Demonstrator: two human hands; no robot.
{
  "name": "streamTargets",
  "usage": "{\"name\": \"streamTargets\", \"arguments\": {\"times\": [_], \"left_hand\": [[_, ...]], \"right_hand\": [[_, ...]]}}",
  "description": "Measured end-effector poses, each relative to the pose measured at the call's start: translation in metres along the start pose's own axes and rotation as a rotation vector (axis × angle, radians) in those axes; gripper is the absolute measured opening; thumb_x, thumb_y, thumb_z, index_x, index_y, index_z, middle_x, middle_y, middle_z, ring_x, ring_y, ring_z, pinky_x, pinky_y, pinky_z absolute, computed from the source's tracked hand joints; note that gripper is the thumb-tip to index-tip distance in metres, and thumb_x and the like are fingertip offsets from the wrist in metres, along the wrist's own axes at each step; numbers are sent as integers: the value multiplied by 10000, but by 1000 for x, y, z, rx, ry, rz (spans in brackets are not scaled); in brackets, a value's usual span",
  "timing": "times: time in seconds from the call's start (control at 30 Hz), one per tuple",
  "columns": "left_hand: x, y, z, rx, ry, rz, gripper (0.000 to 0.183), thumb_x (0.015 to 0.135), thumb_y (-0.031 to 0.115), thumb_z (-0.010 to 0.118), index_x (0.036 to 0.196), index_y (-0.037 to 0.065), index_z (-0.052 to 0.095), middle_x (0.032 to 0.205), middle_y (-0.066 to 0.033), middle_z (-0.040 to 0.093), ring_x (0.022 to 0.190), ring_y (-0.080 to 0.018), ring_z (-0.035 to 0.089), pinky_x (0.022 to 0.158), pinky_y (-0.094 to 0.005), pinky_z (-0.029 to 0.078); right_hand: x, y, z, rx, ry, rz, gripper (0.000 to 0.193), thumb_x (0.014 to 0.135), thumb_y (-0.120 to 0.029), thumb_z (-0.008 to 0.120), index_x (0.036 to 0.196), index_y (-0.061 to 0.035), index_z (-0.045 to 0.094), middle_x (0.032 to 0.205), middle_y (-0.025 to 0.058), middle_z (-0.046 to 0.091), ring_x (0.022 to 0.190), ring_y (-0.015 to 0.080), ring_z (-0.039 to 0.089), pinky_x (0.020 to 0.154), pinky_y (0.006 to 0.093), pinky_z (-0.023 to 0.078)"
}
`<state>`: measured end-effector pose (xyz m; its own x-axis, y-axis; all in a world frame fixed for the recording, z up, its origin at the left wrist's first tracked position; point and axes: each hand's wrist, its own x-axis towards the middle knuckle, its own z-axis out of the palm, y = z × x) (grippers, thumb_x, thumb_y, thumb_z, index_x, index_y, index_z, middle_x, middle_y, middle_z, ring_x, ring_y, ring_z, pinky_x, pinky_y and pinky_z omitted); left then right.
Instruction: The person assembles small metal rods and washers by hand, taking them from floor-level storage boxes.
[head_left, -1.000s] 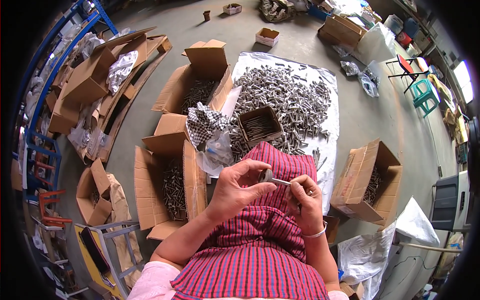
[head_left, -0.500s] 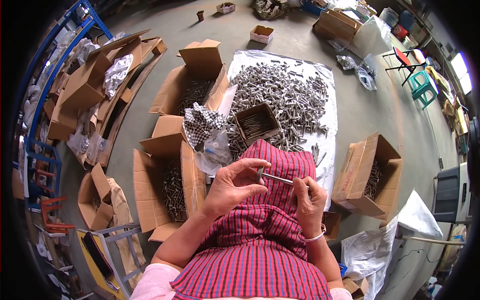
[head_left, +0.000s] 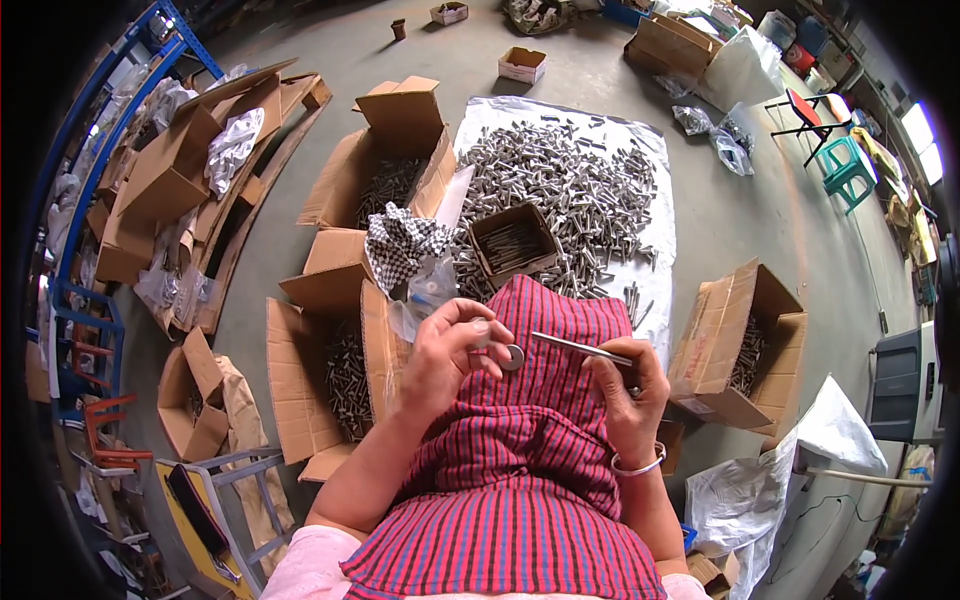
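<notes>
My left hand point(head_left: 452, 352) is closed with a flat round metal washer point(head_left: 513, 358) at its fingertips, above my striped apron point(head_left: 540, 420). To its right, my right hand point(head_left: 630, 390) pinches a slim metal rod point(head_left: 572, 345) between thumb and fingers. The rod's thin end points left, toward the washer, and a gap lies between them. Ahead of my lap is a big heap of short metal pins point(head_left: 570, 190) on a white sheet point(head_left: 655, 270). A small open box point(head_left: 553, 262) with thin metal rods in it rests on the heap.
Open cardboard boxes with metal parts stand at my left, one near point(head_left: 290, 370) and one farther point(head_left: 330, 185). Another carton point(head_left: 705, 345) is at my right. A checkered cloth point(head_left: 400, 245) and clear plastic bag point(head_left: 432, 285) lie by the left boxes. A green stool point(head_left: 845, 170) stands far right.
The rod and the washer, together before, are now apart. My right hand has drawn the rod slightly right and up, while my left hand keeps the washer and has turned, its fingers higher.
</notes>
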<state>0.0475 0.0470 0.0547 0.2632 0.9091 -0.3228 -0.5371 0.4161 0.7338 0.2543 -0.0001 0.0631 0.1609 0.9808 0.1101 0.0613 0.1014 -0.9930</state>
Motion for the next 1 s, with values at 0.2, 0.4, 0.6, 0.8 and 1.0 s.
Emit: {"name": "streamTargets", "arguments": {"times": [0.2, 0.4, 0.6, 0.8, 1.0], "left_hand": [[4, -17, -8, 1218, -26, 355, 279, 732, 182, 711, 898, -1, 582, 783, -100, 588, 620, -197, 555, 583, -292, 459], [4, -40, -17, 1502, -104, 539, 388, 714, 267, 724, 950, 14, 548, 803, -143, 589, 710, -287, 597, 632, -355, 470], [8, -17, -34, 230, -120, -134, 223, 837, 125, 620, 1016, 10, 551, 716, 7, 531, 586, -60, 470, 476, -204, 374], [4, -9, -25, -225, -155, -279, 353, 872, 251, 567, 1118, 4, 510, 820, -86, 577, 594, -102, 480, 465, -195, 402], [0, -2, 1, -143, -167, -261, 276, 858, 192, 591, 1079, 30, 563, 905, -108, 639, 628, -87, 526, 469, -184, 392]], "right_hand": [[7, 12, -8, -228, -115, -12, 95, 804, -16, 631, 862, 4, 558, 673, 26, 576, 574, 52, 512, 511, 200, 391], [0, 8, -3, -191, -117, 11, 90, 800, -12, 631, 852, 11, 561, 660, 32, 575, 579, 65, 532, 521, 211, 408], [-5, -9, -5, 180, -42, 272, 44, 843, -44, 583, 860, -26, 547, 692, 26, 601, 492, 22, 449, 429, 163, 323], [0, -17, 3, 273, 1, 245, 48, 848, -48, 582, 868, -16, 552, 687, 32, 596, 492, 28, 455, 430, 166, 325], [3, -13, 10, -28, 20, 33, 89, 816, -23, 627, 879, -3, 567, 708, 23, 604, 646, 63, 562, 577, 190, 430]]}}
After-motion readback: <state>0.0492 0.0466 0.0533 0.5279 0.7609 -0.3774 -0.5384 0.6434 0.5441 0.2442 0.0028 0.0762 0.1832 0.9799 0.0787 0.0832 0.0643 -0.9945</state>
